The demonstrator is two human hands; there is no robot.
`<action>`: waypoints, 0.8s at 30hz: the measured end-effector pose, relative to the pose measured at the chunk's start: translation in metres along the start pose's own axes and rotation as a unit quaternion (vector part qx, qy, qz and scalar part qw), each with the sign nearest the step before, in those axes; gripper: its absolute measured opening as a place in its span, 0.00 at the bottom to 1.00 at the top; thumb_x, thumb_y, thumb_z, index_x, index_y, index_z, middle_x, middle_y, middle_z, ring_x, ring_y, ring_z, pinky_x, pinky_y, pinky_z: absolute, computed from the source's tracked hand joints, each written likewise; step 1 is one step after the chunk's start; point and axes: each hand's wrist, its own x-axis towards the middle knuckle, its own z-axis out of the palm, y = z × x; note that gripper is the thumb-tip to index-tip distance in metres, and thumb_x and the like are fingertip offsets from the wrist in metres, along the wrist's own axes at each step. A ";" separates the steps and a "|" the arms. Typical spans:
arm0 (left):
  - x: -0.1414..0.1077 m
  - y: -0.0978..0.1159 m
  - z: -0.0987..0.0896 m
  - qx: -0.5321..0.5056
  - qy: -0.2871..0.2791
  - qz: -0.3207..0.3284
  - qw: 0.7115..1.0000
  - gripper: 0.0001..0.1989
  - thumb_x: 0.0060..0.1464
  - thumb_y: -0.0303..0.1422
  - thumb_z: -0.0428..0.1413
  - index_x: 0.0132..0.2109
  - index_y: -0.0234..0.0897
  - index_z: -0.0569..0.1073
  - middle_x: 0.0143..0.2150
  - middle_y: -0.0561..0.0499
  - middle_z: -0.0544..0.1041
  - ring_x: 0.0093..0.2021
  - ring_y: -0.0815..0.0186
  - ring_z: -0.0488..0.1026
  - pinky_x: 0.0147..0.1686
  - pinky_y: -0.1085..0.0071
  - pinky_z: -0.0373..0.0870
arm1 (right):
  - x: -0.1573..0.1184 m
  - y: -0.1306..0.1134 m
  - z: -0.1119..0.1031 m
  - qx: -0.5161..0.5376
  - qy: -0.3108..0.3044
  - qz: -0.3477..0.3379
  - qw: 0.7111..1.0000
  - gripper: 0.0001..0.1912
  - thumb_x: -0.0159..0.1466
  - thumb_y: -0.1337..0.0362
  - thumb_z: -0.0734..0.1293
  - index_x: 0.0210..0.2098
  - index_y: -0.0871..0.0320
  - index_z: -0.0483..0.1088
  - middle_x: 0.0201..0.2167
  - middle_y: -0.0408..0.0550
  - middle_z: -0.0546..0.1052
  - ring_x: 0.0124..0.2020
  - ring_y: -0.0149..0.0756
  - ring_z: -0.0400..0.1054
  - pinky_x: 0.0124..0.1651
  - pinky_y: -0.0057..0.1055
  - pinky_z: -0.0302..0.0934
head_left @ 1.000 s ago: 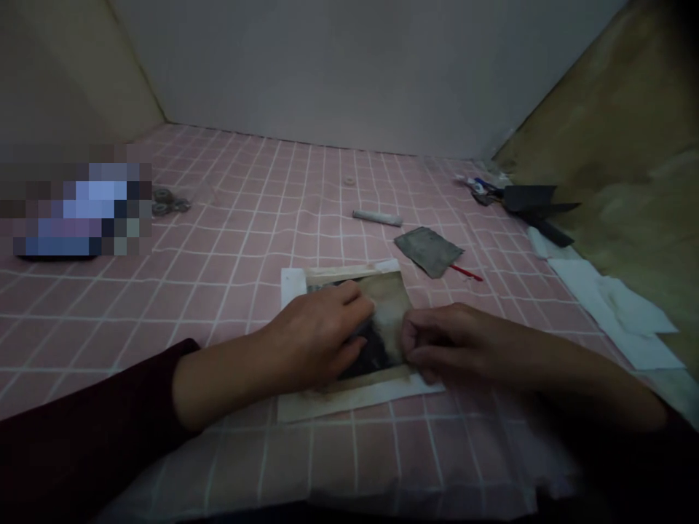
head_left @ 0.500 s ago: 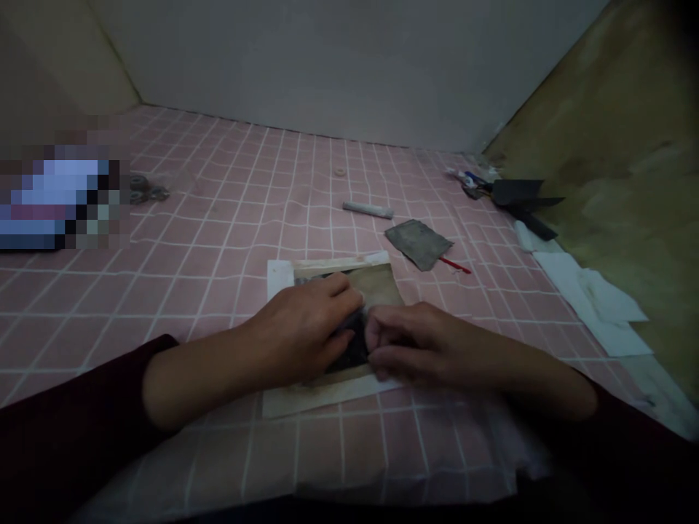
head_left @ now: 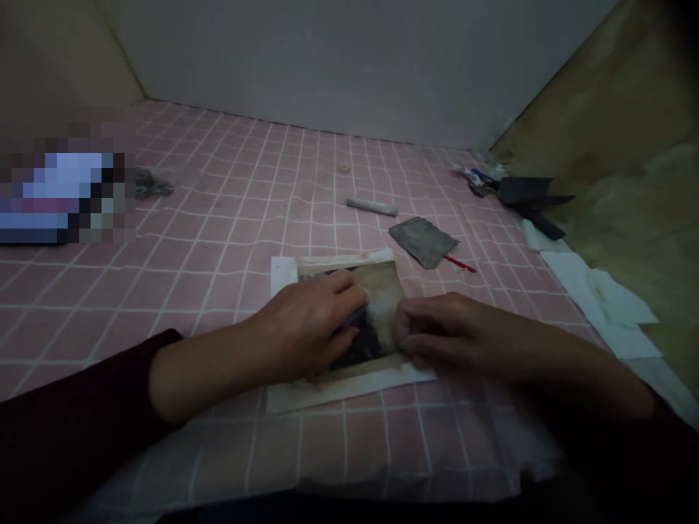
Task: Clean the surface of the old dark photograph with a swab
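A dark-and-tan picture (head_left: 382, 291) with white paper borders lies flat on the pink checked cloth in front of me. My left hand (head_left: 322, 313) rests on its left and middle part, fingers bent and thumb apart from them, covering much of the dark area. Over the picture's right edge is my right hand (head_left: 437, 327), its fingers closed in a pinch and slightly blurred. Whatever those right fingers hold, if anything, is hidden.
Beyond the picture lie a dark grey square sheet (head_left: 424, 241), a thin red stick (head_left: 461, 263), a grey tube (head_left: 372, 207) and a small ring (head_left: 344, 169). White papers (head_left: 595, 306) and black pieces (head_left: 527, 193) line the right side. A pixelated lit screen (head_left: 60, 193) stands left.
My right hand has moved right, from the picture's middle to its right edge, uncovering more of the tan area. The left hand keeps its place on the picture; the view has shifted slightly.
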 end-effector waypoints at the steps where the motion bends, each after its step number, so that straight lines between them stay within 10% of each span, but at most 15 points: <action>1: 0.000 0.000 0.000 0.000 -0.001 -0.001 1.000 0.08 0.58 0.30 0.51 0.45 0.35 0.67 0.43 0.49 0.67 0.38 0.65 0.67 0.34 0.69 0.64 | -0.001 0.000 -0.001 -0.009 0.012 0.009 1.000 0.07 0.65 0.67 0.62 0.29 0.58 0.65 0.24 0.40 0.71 0.25 0.28 0.63 0.29 0.25 0.56; 24: 0.000 0.001 0.000 0.005 -0.002 -0.005 1.000 0.09 0.59 0.31 0.51 0.46 0.36 0.67 0.44 0.48 0.67 0.39 0.65 0.68 0.34 0.69 0.65 | -0.003 -0.001 -0.002 -0.030 0.003 0.000 1.000 0.07 0.66 0.66 0.60 0.31 0.58 0.65 0.25 0.40 0.71 0.26 0.29 0.64 0.30 0.26 0.57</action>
